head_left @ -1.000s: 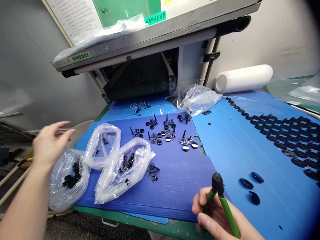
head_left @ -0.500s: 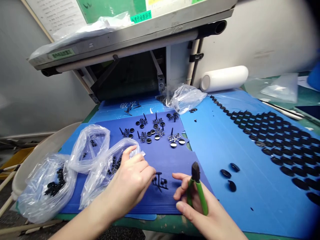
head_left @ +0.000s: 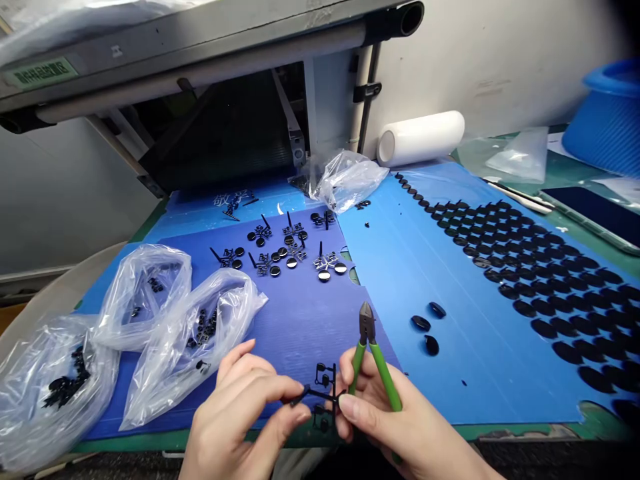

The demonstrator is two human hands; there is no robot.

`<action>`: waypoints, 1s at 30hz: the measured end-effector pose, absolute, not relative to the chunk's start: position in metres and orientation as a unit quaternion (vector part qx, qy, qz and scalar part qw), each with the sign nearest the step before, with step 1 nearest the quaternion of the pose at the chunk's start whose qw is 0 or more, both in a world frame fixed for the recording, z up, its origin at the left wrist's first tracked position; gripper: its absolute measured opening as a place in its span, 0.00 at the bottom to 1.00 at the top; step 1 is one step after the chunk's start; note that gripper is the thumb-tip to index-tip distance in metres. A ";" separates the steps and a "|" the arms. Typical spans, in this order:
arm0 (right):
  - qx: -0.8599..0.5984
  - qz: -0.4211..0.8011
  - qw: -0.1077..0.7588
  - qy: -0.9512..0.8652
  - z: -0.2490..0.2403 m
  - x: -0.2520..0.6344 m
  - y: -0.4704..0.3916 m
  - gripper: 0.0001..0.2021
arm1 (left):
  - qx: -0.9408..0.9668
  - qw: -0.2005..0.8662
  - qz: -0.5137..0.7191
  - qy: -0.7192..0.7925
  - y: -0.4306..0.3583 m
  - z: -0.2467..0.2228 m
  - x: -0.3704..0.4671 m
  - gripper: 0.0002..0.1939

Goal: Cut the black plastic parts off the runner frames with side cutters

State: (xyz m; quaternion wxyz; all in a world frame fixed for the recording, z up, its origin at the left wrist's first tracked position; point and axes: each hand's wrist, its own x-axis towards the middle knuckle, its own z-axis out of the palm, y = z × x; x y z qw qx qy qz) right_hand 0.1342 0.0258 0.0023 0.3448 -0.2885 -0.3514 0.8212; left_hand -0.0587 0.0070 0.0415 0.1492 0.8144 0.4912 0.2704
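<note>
Pinched between thumb and forefinger of my left hand (head_left: 245, 407) is a black moulded sprue (head_left: 320, 393), a small frame of runners with little round parts on its branches, held just above the near edge of the dark blue corrugated sheet (head_left: 305, 327). My right hand (head_left: 395, 427) is wrapped round the green-handled nippers (head_left: 373, 360), their dark nose pointing up and away from the sprue; its forefinger tip also steadies the frame from the right. I cannot tell whether the cutting blades are parted or together. To cut well, I judge the nose should be turned down to meet a runner close to a part, flat side toward the part, with the left pinch kept on the stem so the frame does not twist. Loose pieces may spring away, so working low over the sheet seems wise. Beyond lie further sprues (head_left: 295, 250) with glossy discs, three clear bags (head_left: 190, 333) of black pieces to the left, three oval lenses (head_left: 427, 327) on the light blue sheet (head_left: 450, 267), and rows of ovals (head_left: 540, 280) at right.
</note>
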 end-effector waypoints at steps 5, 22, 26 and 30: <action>-0.285 0.832 0.333 -0.340 0.003 0.134 0.024 0.11 | 0.816 0.149 0.288 0.478 -0.002 0.037 -0.062 0.10; -0.241 0.890 0.298 -0.250 -0.008 0.130 0.022 0.10 | 0.774 0.200 0.328 0.504 -0.008 0.032 -0.060 0.05; -0.242 0.895 0.286 -0.242 -0.009 0.129 0.021 0.10 | 0.784 0.196 0.319 0.495 -0.009 0.034 -0.061 0.06; -0.236 0.899 0.284 -0.234 -0.009 0.129 0.021 0.11 | 0.785 0.194 0.323 0.491 -0.008 0.035 -0.061 0.06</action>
